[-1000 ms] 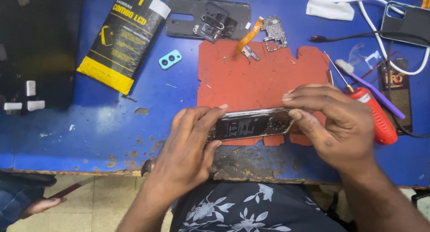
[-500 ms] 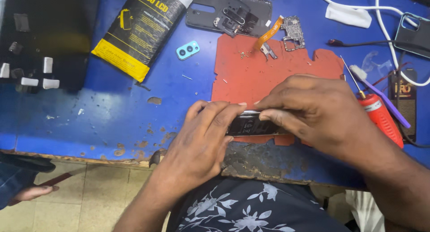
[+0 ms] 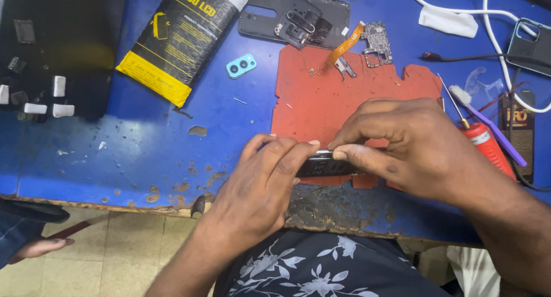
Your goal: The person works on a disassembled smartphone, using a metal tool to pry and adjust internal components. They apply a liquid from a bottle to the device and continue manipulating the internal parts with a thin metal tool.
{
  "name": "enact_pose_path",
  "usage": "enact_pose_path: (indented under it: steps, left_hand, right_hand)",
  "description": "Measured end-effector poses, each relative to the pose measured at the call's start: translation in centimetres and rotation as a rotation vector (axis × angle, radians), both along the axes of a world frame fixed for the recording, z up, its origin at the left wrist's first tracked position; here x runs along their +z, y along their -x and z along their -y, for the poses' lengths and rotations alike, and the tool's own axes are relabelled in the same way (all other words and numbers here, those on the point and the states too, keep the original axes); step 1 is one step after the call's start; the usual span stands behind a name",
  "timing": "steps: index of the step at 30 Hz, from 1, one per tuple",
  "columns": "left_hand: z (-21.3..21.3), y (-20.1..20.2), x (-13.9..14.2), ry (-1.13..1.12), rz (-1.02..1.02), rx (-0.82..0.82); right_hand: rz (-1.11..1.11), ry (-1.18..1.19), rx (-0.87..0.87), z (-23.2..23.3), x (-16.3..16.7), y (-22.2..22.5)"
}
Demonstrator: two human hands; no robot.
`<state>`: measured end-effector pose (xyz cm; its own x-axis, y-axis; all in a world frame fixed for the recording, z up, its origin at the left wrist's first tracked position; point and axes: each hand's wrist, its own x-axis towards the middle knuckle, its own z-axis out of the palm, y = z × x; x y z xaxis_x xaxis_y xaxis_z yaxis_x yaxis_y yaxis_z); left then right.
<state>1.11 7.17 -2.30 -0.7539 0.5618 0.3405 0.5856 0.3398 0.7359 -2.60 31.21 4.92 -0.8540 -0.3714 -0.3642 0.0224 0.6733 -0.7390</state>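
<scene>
1. While gripping from both ends, holds a dark phone [image 3: 328,165] edge-up over the near edge of the red mat [image 3: 321,102], close to the front rim of the blue table [image 3: 132,153].
2. Left hand [image 3: 258,185]: fingers curled over the phone's left end, fingertips pressing along its top edge, thumb tucked underneath. Grasping firmly.
3. Right hand [image 3: 410,145]: arched over the phone's right end, thumb and forefinger pinching the top rim. Grasping too, knuckles raised.
4. Only a short dark strip of the phone showing between the two hands; hard to tell which face points up.
5. Just right of the right hand, touching or nearly so: a red-handled screwdriver [image 3: 488,148] with thin metal tip, and a purple-handled brush [image 3: 493,130] lying across it.
6. At the mat's far edge: a small green circuit board [image 3: 379,44] with an orange ribbon cable [image 3: 345,44] trailing from it.
7. Beyond that, a dark phone back cover [image 3: 270,13] lying flat, small black parts stacked on it.
8. Left of the mat, on bare table: a little teal camera ring [image 3: 241,66].
9. Further left, a black and yellow pouch [image 3: 183,39] lying slantwise.
10. Far left, a black tray [image 3: 57,44] with small white blocks.
11. Top right: white cables [image 3: 499,21] looping near another phone case [image 3: 531,44].
12. Bottom left, off the table: someone else's hand [image 3: 37,248], well apart.
</scene>
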Motion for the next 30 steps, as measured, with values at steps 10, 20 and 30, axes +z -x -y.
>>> enact_pose_path:
  steps: [10, 20, 30]
  left_hand:
    - [-0.2, -0.3, -0.3, -0.003, -0.044, -0.004]
    - [0.5, -0.1, 0.2, -0.032, -0.018, -0.004]
    - [1.4, -0.2, -0.1, -0.084, -0.002, -0.001]
  right_hand:
    - [-0.128, 0.087, 0.054, -0.4, 0.0, -0.7]
    - [-0.758, -0.040, 0.208, 1.2, -0.2, -3.1]
    - [-0.552, -0.134, 0.139, 2.4, 0.0, -2.1]
